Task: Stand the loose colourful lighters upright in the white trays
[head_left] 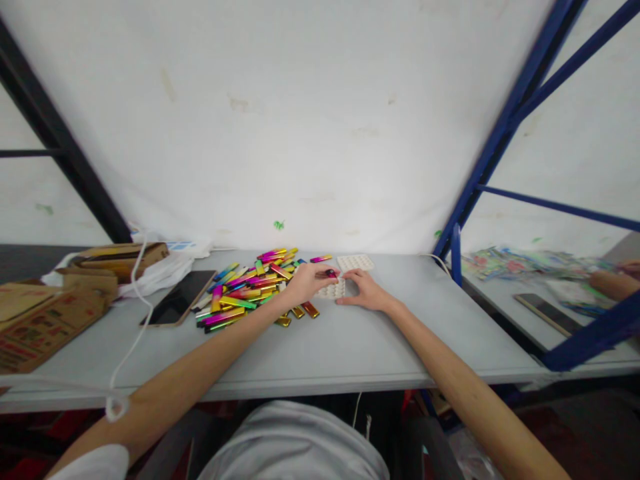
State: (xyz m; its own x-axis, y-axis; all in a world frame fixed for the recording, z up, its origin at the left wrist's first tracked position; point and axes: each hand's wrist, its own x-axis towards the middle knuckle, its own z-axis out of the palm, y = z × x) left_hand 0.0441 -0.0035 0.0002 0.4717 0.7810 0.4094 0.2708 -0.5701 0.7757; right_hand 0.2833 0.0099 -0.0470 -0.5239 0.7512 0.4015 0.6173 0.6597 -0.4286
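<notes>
My left hand (304, 283) is closed, its fingertips pinching a small shiny lighter-like stick (331, 273) with a dark reddish-purple end, held above a white gridded tray (332, 291). The tray lies on the table between my hands, partly hidden by the fingers. My right hand (366, 291) grips the tray's right side, thumb at the near edge and fingers at the far edge. Just left of the tray spreads a pile of glossy metallic sticks (245, 293) in gold, purple, green, red and blue. A second white gridded tray (356, 263) sits behind my right hand.
A dark-screened phone (181, 297) lies left of the pile. Cardboard boxes (55, 313) and white bags stand at the far left, with a white cable (135, 287) hanging before them. A blue metal frame (480, 167) rises at right; beyond it are another phone (547, 315) and a co-worker's hand (615, 285).
</notes>
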